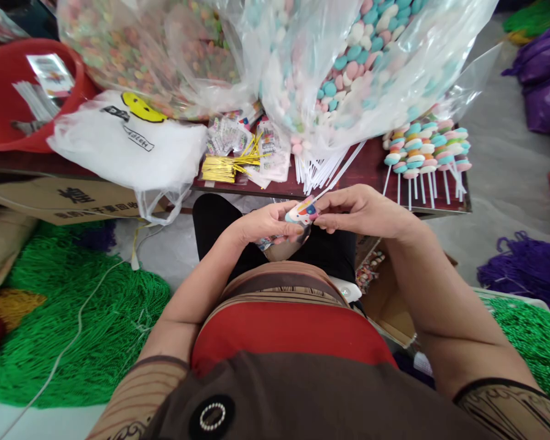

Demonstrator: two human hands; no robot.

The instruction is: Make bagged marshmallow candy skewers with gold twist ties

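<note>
Above my lap, my left hand is closed on one side of a small printed candy bag, white with coloured shapes. My right hand pinches the bag's other end between thumb and fingers. From that end a white stick slants up to the right, over the table edge. What fills the bag is hidden by the print and my fingers. Just beyond my hands lie loose white sticks, gold twist ties and more printed bags. To the right are candy skewers on white sticks.
Large clear bags of coloured candies and orange-green candies stand at the back. A red basin and a white plastic bag are at left. Green cord piles cover the floor; an open carton sits at lower right.
</note>
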